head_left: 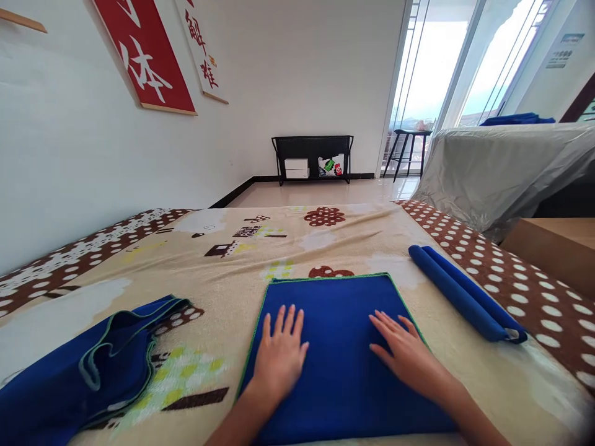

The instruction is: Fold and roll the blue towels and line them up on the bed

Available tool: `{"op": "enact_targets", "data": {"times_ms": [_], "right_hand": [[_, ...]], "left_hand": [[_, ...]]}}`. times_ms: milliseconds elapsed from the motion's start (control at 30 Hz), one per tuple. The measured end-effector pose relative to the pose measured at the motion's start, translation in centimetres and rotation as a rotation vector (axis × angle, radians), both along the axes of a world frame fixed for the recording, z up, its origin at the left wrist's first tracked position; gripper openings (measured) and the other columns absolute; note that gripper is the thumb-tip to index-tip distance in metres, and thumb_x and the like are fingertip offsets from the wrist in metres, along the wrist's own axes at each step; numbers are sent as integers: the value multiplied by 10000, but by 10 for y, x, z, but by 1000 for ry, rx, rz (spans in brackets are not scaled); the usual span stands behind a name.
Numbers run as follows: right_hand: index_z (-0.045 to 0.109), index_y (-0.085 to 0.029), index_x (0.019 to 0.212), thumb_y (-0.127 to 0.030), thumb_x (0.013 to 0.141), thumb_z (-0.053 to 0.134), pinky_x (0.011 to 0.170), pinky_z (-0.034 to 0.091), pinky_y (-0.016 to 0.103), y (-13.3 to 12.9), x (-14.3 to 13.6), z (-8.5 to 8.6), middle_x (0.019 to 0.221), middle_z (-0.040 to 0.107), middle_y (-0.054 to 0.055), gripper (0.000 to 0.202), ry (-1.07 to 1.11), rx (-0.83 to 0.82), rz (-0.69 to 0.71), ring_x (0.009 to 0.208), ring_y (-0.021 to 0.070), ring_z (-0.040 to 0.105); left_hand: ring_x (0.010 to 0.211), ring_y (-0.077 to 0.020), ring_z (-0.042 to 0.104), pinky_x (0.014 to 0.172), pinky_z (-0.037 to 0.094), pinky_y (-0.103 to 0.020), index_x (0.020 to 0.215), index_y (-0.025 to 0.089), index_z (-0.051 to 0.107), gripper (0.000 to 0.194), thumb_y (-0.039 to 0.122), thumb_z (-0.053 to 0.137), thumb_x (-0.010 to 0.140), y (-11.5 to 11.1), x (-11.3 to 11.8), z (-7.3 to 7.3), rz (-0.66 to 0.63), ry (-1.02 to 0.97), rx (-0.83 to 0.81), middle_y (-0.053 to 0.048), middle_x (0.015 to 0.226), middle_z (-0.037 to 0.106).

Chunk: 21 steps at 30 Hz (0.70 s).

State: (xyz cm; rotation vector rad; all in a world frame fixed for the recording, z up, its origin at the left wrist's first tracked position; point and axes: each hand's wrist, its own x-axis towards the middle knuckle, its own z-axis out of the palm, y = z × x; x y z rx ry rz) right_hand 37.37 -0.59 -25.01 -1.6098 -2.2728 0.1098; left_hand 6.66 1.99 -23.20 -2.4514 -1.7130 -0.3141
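Note:
A blue cloth [334, 365] with green stitched edges lies flat, roughly square, on the patterned blanket in front of me. My left hand [279, 354] rests on its left half with fingers spread. On the right half, near the right edge, lies my right hand [403, 354], palm down and fingers apart. Neither hand grips anything. Off to the left, a crumpled pile of blue cloth [116, 353] shows the same green edging. To the right sits a rolled blue cloth [465, 294], its rolls lying side by side and slanting toward me.
A beige blanket [223, 272] with brown dotted borders covers the surface. At the right stand a cardboard box [548, 254] and a plastic-covered piece of furniture [502, 161] with blue cloth on top. A black rack [312, 148] and a stool [409, 145] stand farther back.

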Motion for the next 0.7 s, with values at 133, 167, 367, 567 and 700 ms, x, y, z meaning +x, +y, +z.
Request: {"op": "enact_targets", "data": {"times_ms": [133, 167, 367, 567, 700], "right_hand": [[-24, -307, 1596, -232, 925, 421, 1097, 416, 504, -51, -75, -18, 1559, 341, 35, 808, 55, 155, 107, 1393, 259, 454], [-98, -275, 1587, -208, 895, 428, 1072, 437, 499, -57, -89, -23, 1554, 340, 47, 871, 61, 181, 106, 1385, 268, 464], [-17, -297, 1602, -382, 925, 457, 933, 501, 485, -70, -86, -30, 1476, 463, 45, 830, -1, 281, 77, 1251, 295, 595], [236, -236, 1585, -547, 934, 489, 1028, 410, 390, -88, -14, -12, 1468, 513, 57, 765, -192, 412, -48, 1216, 257, 620], [328, -249, 1555, -475, 944, 447, 1134, 291, 348, -101, 35, -19, 1437, 552, 31, 662, -271, 468, -54, 1170, 220, 642]], "left_hand": [[1465, -257, 354, 1133, 383, -530, 1578, 256, -97, 826, 245, 384, 906, -55, 47, -20, -289, -90, -7, -58, 1606, 288], [1455, -249, 371, 1116, 404, -514, 1564, 236, -146, 838, 218, 369, 903, -62, 54, -23, -297, -98, -8, -63, 1601, 294], [1367, -256, 493, 1001, 468, -483, 1588, 316, 31, 762, 422, 425, 945, -82, 27, -23, -232, -49, 96, -34, 1543, 412], [1368, -234, 480, 1106, 337, -425, 1574, 339, 195, 706, 504, 462, 941, -106, -35, -21, 19, 100, 187, 6, 1547, 439], [1350, -197, 496, 1161, 253, -386, 1566, 347, 232, 627, 383, 418, 968, -120, -77, -22, 101, 166, 189, 22, 1523, 477]]}}
